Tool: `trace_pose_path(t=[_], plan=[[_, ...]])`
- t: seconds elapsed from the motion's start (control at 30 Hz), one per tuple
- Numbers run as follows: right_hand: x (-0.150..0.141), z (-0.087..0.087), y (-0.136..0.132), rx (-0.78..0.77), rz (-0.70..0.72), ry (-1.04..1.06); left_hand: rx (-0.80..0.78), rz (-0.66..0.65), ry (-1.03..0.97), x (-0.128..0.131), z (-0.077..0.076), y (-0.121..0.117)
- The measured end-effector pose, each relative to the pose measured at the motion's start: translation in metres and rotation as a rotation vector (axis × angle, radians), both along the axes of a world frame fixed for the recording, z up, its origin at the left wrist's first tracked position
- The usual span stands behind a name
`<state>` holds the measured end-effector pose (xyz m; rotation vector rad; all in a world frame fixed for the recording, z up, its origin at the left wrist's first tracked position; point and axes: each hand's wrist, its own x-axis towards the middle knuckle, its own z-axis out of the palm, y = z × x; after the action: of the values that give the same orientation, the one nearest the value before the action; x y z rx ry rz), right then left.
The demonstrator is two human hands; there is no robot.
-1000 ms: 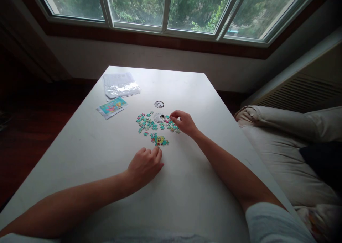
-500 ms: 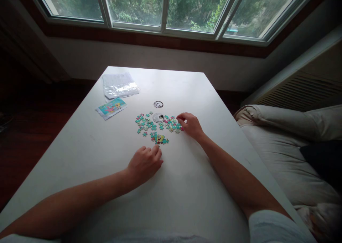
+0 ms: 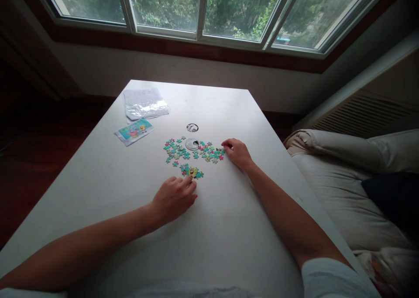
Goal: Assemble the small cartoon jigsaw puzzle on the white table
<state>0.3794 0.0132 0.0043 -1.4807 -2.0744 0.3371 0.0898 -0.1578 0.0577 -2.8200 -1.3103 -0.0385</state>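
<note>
Several loose teal and pink puzzle pieces (image 3: pixel 183 150) lie scattered in the middle of the white table (image 3: pixel 229 228). A small joined cluster with a yellow figure (image 3: pixel 191 172) sits just nearer to me. My left hand (image 3: pixel 173 197) rests on the table, its curled fingertips touching the near edge of that cluster. My right hand (image 3: pixel 238 153) lies at the right end of the scattered pieces with fingers bent, thumb and forefinger pinched on a small puzzle piece.
A round grey lid (image 3: pixel 192 144) lies among the pieces, and a round hole (image 3: pixel 192 127) is just beyond it. A picture card (image 3: pixel 134 131) and a clear plastic bag (image 3: pixel 144 103) lie at the far left. A cushioned seat (image 3: pixel 347 189) stands to the right.
My right hand has slid rightward from over the pieces by the lid to the pile's right end. My left hand stayed by the joined cluster.
</note>
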Motion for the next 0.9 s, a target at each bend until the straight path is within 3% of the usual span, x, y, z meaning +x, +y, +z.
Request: trace_pose_path(t=[0.47,0.63,0.77,0.9], plan=[[-0.027,-0.004,-0.005,0.055,0.086,-0.136,0.010,-0.140,-0.068,0.001,-0.011,-0.003],[-0.025,-0.002,-0.010,0.058,-0.006,-0.120,0.018,-0.135,-0.111,0.000,-0.012,0.001],[-0.028,0.003,-0.017,0.035,-0.039,-0.167,0.053,-0.086,-0.227,-0.008,-0.015,0.014],[-0.034,0.006,-0.021,0.026,-0.070,-0.197,0.083,0.072,-0.333,-0.023,-0.017,0.037]])
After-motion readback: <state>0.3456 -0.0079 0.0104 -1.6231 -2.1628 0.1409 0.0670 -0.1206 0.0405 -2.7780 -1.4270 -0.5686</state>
